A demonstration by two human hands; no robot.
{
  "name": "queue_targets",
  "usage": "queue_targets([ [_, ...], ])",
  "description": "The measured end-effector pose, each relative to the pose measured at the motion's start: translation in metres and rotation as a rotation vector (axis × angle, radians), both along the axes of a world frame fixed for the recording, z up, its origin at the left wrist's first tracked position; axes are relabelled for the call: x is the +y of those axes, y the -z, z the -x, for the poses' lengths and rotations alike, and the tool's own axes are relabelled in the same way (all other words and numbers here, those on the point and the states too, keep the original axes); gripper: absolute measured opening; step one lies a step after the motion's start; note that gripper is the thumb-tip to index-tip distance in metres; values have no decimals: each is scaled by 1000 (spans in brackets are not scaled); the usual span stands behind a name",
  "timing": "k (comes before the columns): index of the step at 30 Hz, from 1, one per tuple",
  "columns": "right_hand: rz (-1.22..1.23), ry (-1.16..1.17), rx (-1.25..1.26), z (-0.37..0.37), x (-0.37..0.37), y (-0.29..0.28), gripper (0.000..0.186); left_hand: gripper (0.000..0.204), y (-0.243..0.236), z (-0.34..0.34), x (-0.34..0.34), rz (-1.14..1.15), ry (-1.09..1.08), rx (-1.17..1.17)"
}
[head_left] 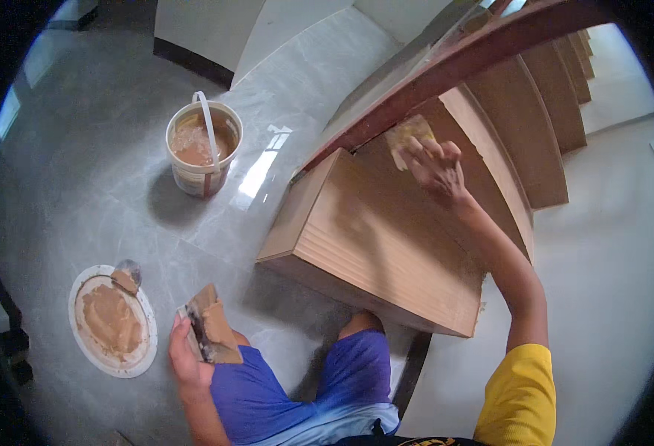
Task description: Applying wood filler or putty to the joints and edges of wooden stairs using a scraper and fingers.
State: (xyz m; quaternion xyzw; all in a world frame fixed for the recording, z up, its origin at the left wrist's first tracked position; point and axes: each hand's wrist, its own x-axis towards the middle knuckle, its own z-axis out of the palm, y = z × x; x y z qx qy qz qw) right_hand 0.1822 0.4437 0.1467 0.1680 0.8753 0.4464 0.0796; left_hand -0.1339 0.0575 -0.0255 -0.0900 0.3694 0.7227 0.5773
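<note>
My left hand [190, 357] grips a wide putty knife [214, 331] whose blade carries tan putty, held above my left knee. My right hand [438, 165], arm stretched forward, is closed on a yellowish scraper [407, 138]. That scraper lies against the wood-coloured stair riser [457, 160], close to the dark red stringer [476, 70]. Directly below is the bottom wooden step [386, 230], with the shadow of my arm across it. Whether the scraper's edge presses on the surface cannot be made out.
On the grey tile floor [119, 215] at left stands a white bucket [202, 167] of tan putty, its handle raised. Nearer lies a white lid [143, 349] smeared with putty, a small putty-covered tool [126, 278] on its rim. More steps [535, 104] climb at upper right beside a white wall [609, 223].
</note>
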Motion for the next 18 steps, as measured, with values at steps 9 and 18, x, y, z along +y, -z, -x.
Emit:
queue_targets([
  [9, -30, -24, -129, -24, -15, 7, 47, 38, -51, -38, 39, -185, 122, -42],
  [18, 1101, -342, 1203, 22, -244, 13, 17, 28, -87, -110, 63, -13, 212, -215],
])
